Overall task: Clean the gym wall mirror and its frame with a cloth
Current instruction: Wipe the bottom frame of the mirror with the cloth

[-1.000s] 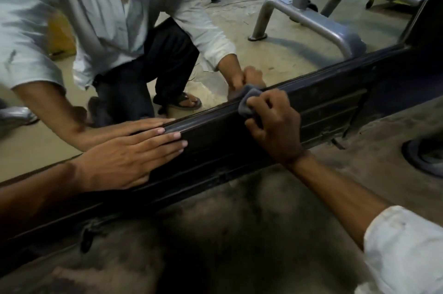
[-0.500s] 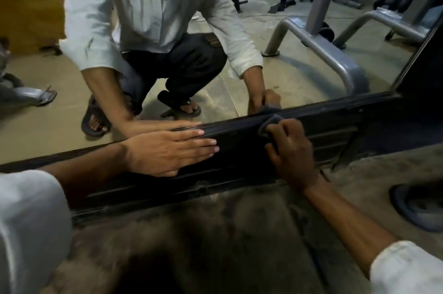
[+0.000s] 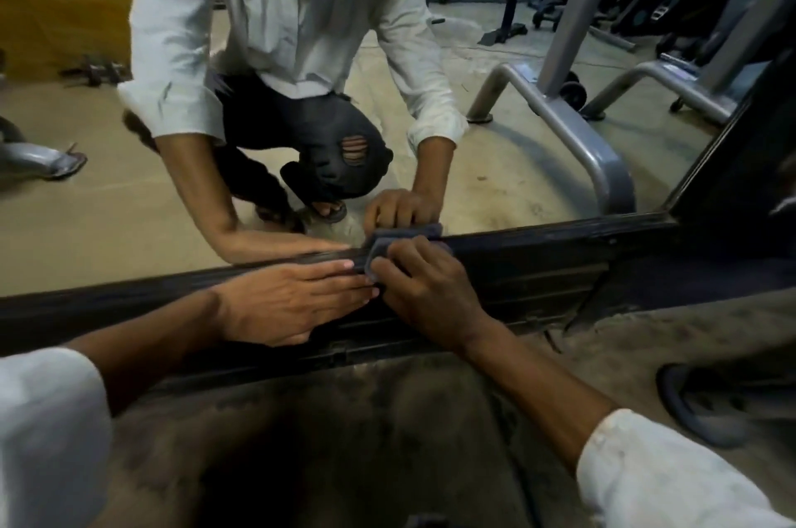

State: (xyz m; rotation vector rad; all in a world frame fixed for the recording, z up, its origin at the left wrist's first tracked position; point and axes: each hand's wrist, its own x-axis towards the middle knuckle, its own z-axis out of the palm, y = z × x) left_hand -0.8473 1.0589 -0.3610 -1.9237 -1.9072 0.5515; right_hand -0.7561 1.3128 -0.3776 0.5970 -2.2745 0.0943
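The wall mirror [image 3: 495,165] fills the upper half of the view and reflects me crouching. Its dark bottom frame [image 3: 560,269] runs across the middle, just above the floor. My right hand [image 3: 426,290] grips a small grey cloth [image 3: 375,248] and presses it on the frame's top edge. My left hand [image 3: 293,301] lies flat on the frame face with straight fingers, its fingertips touching the right hand's knuckles. Most of the cloth is hidden under my right fingers.
The dusty concrete floor [image 3: 344,441] lies below the frame. A dark round object [image 3: 706,407] sits on the floor at the right. The frame's dark right upright [image 3: 741,165] rises at the right edge. Grey machine legs and a wooden box show only as reflections.
My right hand has slid the cloth leftward along the frame's top edge until it meets my left hand's fingertips. The view has risen and pulled back.
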